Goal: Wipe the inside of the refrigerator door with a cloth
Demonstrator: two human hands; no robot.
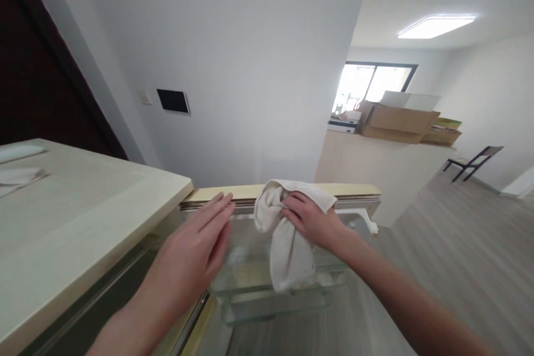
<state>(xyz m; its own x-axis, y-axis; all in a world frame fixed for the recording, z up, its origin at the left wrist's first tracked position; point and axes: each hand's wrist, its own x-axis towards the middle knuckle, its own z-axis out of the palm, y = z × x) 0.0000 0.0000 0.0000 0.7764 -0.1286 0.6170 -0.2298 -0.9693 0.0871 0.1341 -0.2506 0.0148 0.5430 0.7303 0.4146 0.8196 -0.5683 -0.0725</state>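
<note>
Beside pale counter (pixel 95 200), grey wood floor (pixel 467 245)

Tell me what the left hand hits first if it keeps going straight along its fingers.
The left hand points up and right, fingertips at the open fridge door's top edge. Going straight on it would likely meet that edge first, then perhaps the cloth in the right hand; depth is unclear.

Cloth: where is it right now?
Head view, centre: the pale cloth is bunched in the right hand against the top edge of the open fridge door, with the flat left hand just beside it.
</note>
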